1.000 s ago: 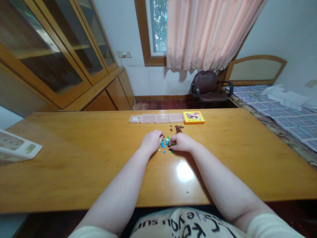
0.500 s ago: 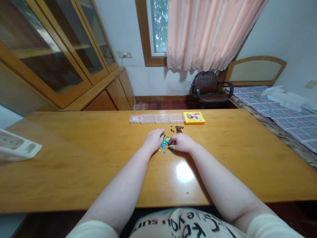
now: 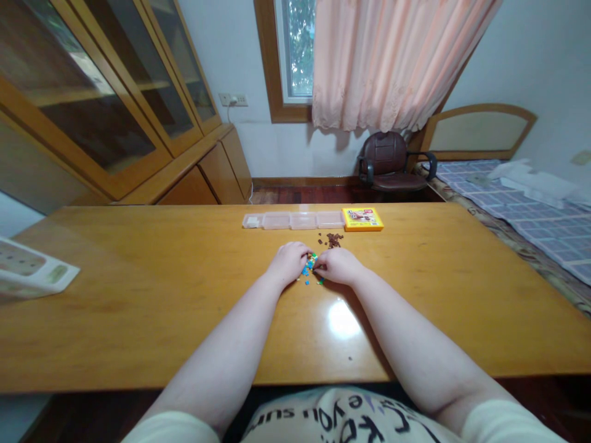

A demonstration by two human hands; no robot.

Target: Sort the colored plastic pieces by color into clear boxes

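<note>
Brown pieces [image 3: 334,240] sit grouped near the yellow box [image 3: 363,219]; coloured pieces [image 3: 309,267] lie mixed. Your left hand [image 3: 289,263], right hand [image 3: 341,266]: grip unclear.

Daylight shows in the window [image 3: 301,49], white glare lies on the wooden table [image 3: 161,283], and the coloured pieces [image 3: 310,265] seem slightly blurred.

Wide, glossy, yellow-brown wooden table [image 3: 138,320]. Along its far edge, a row of shallow, clear plastic compartments [image 3: 303,220]; just beside the right end, a flat, yellow, rectangular box [image 3: 363,219]. Nearer, a heap of small, dark-brown pieces [image 3: 334,240], then tiny blue, green and pale pieces [image 3: 309,265], partly hidden. At left, a white, slab-shaped object [image 3: 41,274]; near the front edge, one dark speck [image 3: 349,359].
</note>
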